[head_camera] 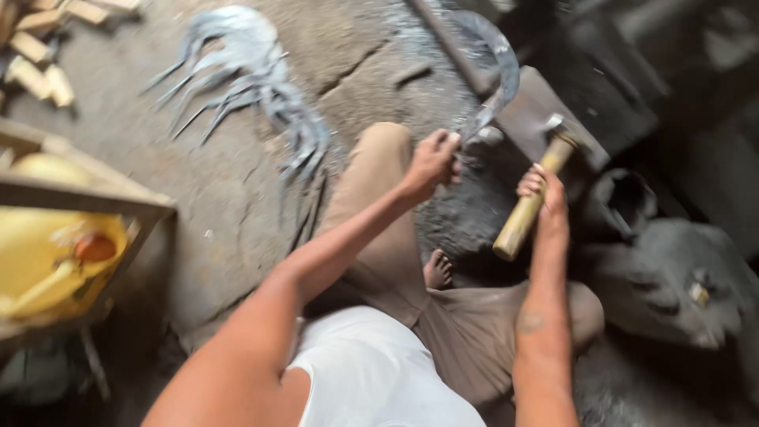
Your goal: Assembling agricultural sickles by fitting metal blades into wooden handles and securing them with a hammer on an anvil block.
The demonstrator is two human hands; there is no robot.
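Gripping a curved grey sickle blade point(496, 71), left hand point(433, 162); right hand point(545, 194) clamps wooden-handled hammer point(531, 198).

The person wears a white top point(371, 372) with no sleeves, so both arms are bare. The trousers point(466, 332) are brown. One foot point(437, 270) is bare. The right forearm has a small dark mark point(531, 322).

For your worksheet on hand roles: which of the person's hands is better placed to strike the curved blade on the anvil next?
Probably the right hand: it grips the wooden-handled hammer beside the anvil. The left hand is busy holding the curved blade there.
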